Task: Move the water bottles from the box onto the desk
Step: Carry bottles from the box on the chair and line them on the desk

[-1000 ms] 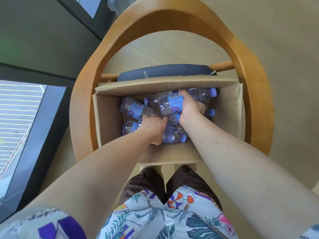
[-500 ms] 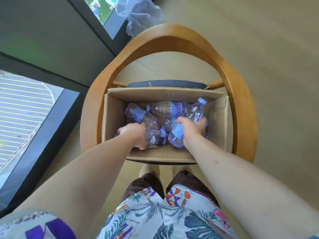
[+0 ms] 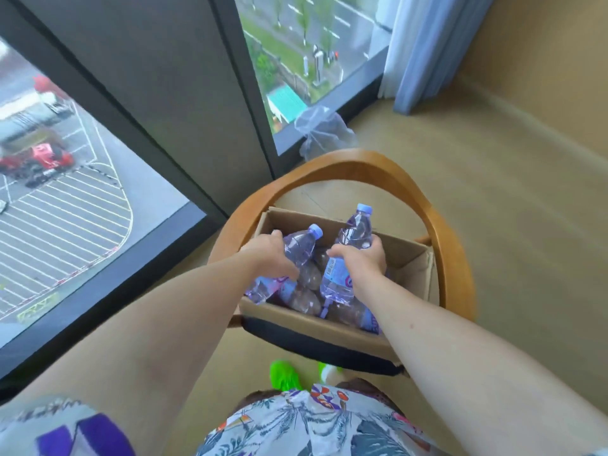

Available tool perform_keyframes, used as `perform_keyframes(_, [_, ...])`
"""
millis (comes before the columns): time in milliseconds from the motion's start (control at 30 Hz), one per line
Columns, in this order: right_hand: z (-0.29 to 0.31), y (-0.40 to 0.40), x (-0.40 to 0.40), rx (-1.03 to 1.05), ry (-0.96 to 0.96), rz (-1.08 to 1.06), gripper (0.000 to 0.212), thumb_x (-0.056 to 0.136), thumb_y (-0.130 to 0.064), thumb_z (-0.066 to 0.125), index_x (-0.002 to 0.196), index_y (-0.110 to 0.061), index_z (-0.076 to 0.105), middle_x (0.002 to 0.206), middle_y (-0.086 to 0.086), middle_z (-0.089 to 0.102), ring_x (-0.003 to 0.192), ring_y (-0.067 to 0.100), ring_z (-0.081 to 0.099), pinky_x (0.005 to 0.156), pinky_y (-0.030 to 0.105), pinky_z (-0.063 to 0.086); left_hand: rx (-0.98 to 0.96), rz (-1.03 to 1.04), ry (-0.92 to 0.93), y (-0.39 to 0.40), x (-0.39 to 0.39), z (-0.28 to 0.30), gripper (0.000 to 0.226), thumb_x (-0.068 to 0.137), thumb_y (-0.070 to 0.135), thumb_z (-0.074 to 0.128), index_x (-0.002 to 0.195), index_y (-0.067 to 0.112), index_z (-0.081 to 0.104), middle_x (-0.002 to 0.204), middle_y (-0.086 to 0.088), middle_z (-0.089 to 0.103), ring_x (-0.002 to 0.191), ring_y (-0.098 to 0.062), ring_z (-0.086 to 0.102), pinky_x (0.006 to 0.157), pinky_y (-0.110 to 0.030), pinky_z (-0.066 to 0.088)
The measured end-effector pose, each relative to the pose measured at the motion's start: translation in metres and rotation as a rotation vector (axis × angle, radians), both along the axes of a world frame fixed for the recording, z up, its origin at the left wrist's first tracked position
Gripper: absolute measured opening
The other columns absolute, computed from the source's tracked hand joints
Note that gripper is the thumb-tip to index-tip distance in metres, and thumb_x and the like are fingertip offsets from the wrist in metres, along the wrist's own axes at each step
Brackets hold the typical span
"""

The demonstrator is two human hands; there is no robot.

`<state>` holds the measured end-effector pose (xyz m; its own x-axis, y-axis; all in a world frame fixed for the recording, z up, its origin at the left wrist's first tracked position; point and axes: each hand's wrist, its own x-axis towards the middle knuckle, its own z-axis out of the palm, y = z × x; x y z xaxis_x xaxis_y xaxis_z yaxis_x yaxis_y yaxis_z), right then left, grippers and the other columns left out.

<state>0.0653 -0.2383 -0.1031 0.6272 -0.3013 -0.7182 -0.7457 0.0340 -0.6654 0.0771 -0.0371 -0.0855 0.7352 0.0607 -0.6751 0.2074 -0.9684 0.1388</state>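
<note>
Both bottles now ride higher than half a second ago, caps tilted up above the cardboard box (image 3: 411, 278) on the wooden chair (image 3: 441, 232). The left hand (image 3: 268, 258) has its grip around one water bottle (image 3: 297, 246); the right hand (image 3: 362, 261) wraps another bottle (image 3: 355, 230). More bottles (image 3: 306, 297) lie inside.

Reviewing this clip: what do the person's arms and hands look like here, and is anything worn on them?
Both forearms are bare, with no gloves, watch or rings visible on the left hand or the right hand. A short sleeve shows at the left upper arm, pale grey with a floral print and purple patches. Of the right sleeve only a sliver shows at the frame's edge.
</note>
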Motion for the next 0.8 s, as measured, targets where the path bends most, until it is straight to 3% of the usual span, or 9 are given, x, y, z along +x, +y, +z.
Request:
perform_keyframes(133, [0.039, 0.025, -0.001, 0.063, -0.109, 0.046, 0.065, 0.033, -0.036, 0.088, 0.093, -0.031, 0.063, 0.087, -0.007, 0.075, 0.081, 0.020, 0.073, 0.063, 0.030, 0.054, -0.120, 0.209, -0.125, 0.028, -0.006, 0.044, 0.087, 0.057, 0.059, 0.081, 0.123, 0.015, 0.046, 0.109, -0.002, 0.059, 0.092, -0.023, 0.057, 0.062, -0.032, 0.045])
perform_keyframes(267, [0.073, 0.058, -0.004, 0.204, -0.228, 0.107, 0.073, 0.040, -0.035, 0.095, 0.106, -0.020, 0.067, 0.097, 0.008, 0.078, 0.088, 0.029, 0.076, 0.085, 0.047, 0.062, -0.232, 0.434, -0.283, 0.061, -0.023, 0.083, 0.080, 0.055, 0.057, 0.081, 0.114, 0.015, 0.048, 0.105, -0.005, 0.059, 0.093, -0.026, 0.060, 0.064, -0.031, 0.048])
perform_keyframes(333, [0.092, 0.077, -0.007, 0.281, -0.276, 0.149, 0.071, 0.042, -0.032, 0.095, 0.105, -0.015, 0.067, 0.092, 0.009, 0.077, 0.080, 0.026, 0.076, 0.083, 0.047, 0.061, -0.275, 0.534, -0.344, 0.079, -0.036, 0.100, 0.073, 0.058, 0.054, 0.081, 0.110, 0.014, 0.051, 0.104, -0.005, 0.060, 0.093, -0.026, 0.061, 0.066, -0.031, 0.050])
perform_keyframes(467, [0.124, 0.121, -0.016, 0.387, -0.332, 0.290, 0.072, 0.056, -0.020, 0.094, 0.118, -0.004, 0.061, 0.091, 0.016, 0.070, 0.079, 0.031, 0.070, 0.085, 0.057, 0.059, -0.341, 0.707, -0.450, 0.118, -0.073, 0.132, 0.053, 0.052, 0.053, 0.080, 0.086, 0.017, 0.061, 0.085, -0.001, 0.064, 0.073, -0.015, 0.061, 0.055, -0.028, 0.044])
perform_keyframes(600, [0.142, 0.169, -0.028, 0.476, -0.327, 0.501, 0.052, 0.068, -0.014, 0.090, 0.111, -0.006, 0.060, 0.091, 0.018, 0.066, 0.074, 0.032, 0.067, 0.075, 0.050, 0.059, -0.337, 0.909, -0.554, 0.156, -0.126, 0.156, 0.054, 0.048, 0.049, 0.079, 0.090, 0.022, 0.059, 0.086, 0.001, 0.064, 0.076, -0.013, 0.062, 0.057, -0.027, 0.045])
perform_keyframes(733, [0.153, 0.220, -0.051, 0.525, -0.279, 0.755, 0.067, 0.056, -0.023, 0.092, 0.114, -0.006, 0.062, 0.090, 0.014, 0.070, 0.076, 0.032, 0.070, 0.076, 0.049, 0.062, -0.319, 1.172, -0.683, 0.180, -0.194, 0.172, 0.063, 0.041, 0.048, 0.076, 0.097, 0.024, 0.058, 0.095, -0.002, 0.065, 0.086, -0.019, 0.065, 0.069, -0.033, 0.055])
perform_keyframes(800, [0.156, 0.242, -0.072, 0.549, -0.248, 0.889, 0.078, 0.051, -0.026, 0.092, 0.120, -0.004, 0.063, 0.085, 0.012, 0.073, 0.081, 0.033, 0.072, 0.083, 0.054, 0.062, -0.285, 1.304, -0.735, 0.183, -0.235, 0.177, 0.061, 0.039, 0.048, 0.076, 0.093, 0.027, 0.058, 0.093, 0.001, 0.065, 0.082, -0.016, 0.063, 0.061, -0.029, 0.049])
